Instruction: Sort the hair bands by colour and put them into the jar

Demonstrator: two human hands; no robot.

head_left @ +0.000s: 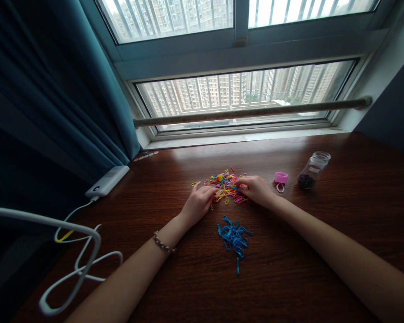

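Observation:
A heap of small mixed-colour rubber bands [225,183] lies on the dark wooden table [289,251] near the window. My left hand [198,202] rests at the heap's left edge, fingers curled onto the bands. My right hand [256,189] is at the heap's right edge, fingertips pinched among the bands. What each pinch holds is too small to make out. Closer to me lies a separate small pile of blue rubber bands [234,236], untouched. A beaded bracelet [164,243] circles my left wrist.
A pink lid [281,178] and a small open glass jar [312,170] with dark contents stand right of the heap. A white power bank [107,181] with white cable [77,255] lies at the left by the teal curtain [54,98]. A window rail [252,111] runs behind.

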